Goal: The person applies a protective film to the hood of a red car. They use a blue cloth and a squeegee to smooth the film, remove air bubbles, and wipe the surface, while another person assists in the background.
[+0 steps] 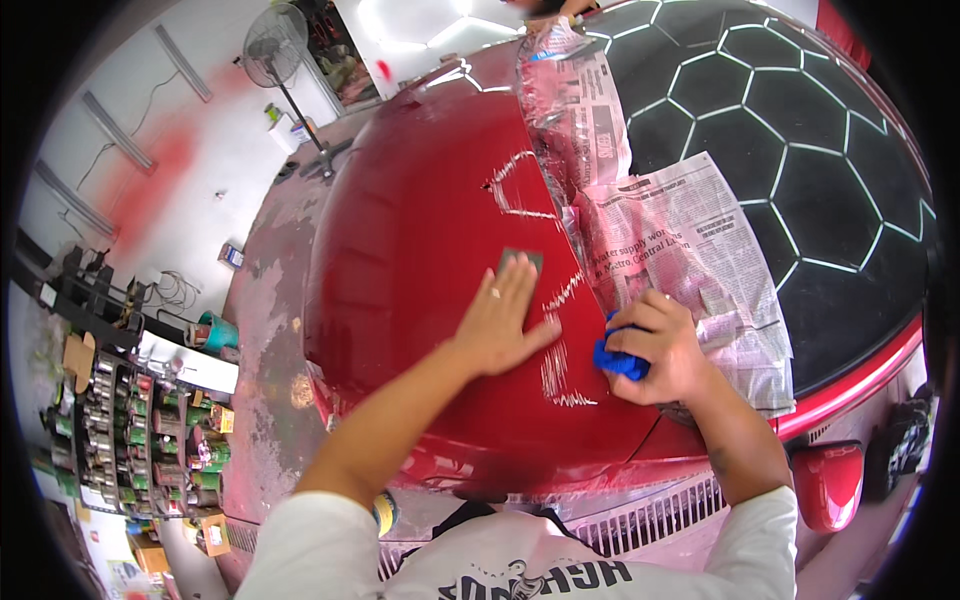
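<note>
My left hand (pixel 498 318) lies flat on the glossy red car hood (pixel 400 230), fingers stretched out. Under its fingertips is a small dark grey-green sheet (pixel 521 262) that looks like sandpaper; the palm hides the rest of it. My right hand (pixel 655 350) is closed around a bunched blue cloth (pixel 620 362), close to the hood's edge by the windshield. Between the hands run whitish scuff marks (pixel 556 365) on the red paint, and a scuffed outline (pixel 500 185) shows farther up the hood.
Newspaper sheets (pixel 680 235) cover the border between hood and dark windshield (pixel 800 190), which reflects hexagonal lights. A red side mirror (pixel 828 485) juts out at the lower right. A standing fan (pixel 275 45) is at the far left, above a rack of cans (pixel 140 430).
</note>
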Action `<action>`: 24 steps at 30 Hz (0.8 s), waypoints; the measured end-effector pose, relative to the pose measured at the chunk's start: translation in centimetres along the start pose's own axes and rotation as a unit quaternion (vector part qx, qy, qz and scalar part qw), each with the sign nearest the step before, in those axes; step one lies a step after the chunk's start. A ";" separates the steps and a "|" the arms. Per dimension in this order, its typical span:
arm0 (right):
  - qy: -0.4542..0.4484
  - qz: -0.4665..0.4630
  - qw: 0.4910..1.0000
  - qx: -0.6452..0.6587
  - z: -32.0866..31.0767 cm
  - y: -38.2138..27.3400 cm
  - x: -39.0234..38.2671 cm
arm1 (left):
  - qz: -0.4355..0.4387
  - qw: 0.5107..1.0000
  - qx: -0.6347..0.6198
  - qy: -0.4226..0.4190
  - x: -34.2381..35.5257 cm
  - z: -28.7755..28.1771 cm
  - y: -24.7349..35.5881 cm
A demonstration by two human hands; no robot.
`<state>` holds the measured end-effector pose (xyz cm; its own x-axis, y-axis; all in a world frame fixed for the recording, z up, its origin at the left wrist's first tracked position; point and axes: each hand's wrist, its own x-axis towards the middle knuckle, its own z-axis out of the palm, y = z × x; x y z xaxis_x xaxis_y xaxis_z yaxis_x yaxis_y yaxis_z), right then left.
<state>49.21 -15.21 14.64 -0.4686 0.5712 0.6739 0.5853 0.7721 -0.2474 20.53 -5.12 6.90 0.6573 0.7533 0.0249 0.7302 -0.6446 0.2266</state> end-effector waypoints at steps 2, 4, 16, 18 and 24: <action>0.020 -0.003 1.000 0.003 0.2 -0.5 0.1 | 0.021 1.000 -0.021 -0.003 -6.7 0.8 3.2; 0.030 0.024 0.999 0.009 0.9 -1.2 -0.3 | 0.045 0.998 -0.032 0.007 -12.5 1.6 5.8; -0.077 0.269 0.948 0.152 9.6 -12.1 -2.4 | -0.029 0.916 -0.333 0.219 -24.3 0.5 4.3; -0.135 0.217 0.951 0.174 8.6 -12.2 -2.8 | -0.024 0.897 -0.361 0.255 -23.5 -0.7 4.8; -0.132 0.201 0.950 0.197 8.3 -13.1 -3.9 | 0.000 0.895 -0.366 0.256 -21.2 1.1 6.6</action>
<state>37.90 -25.20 9.47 -0.4398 0.8519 0.2842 0.4827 0.4911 -0.7251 11.62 -25.44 6.74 0.3477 0.8356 0.4252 0.2892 -0.5270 0.7991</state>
